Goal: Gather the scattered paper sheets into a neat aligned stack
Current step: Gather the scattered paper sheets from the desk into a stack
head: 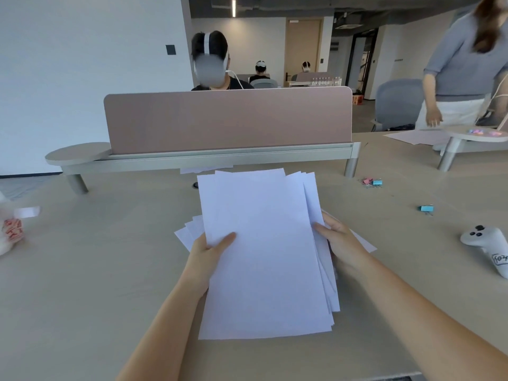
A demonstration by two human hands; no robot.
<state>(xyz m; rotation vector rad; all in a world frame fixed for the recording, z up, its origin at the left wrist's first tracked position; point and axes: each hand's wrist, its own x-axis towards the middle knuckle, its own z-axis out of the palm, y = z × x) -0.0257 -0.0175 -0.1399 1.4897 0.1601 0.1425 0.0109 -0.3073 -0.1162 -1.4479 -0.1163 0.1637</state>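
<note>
A pile of several white paper sheets [261, 251] lies over the middle of the beige desk [96, 284], its edges fanned out unevenly at the right and top. My left hand [210, 255] grips the pile's left edge, thumb on top. On the right edge, my right hand [339, 240] holds the sheets with the thumb over them. Corners of other sheets [187, 235] stick out under the pile on the left, and one corner [367, 244] shows behind my right hand. Another sheet [203, 169] peeks out under the divider shelf.
A pink desk divider [228, 119] on a raised shelf bounds the far side. Binder clips [371, 182] [426, 208] and a white controller [486, 244] lie at the right. A white bag [11, 229] sits at the left edge. One person sits behind the divider; another stands at far right.
</note>
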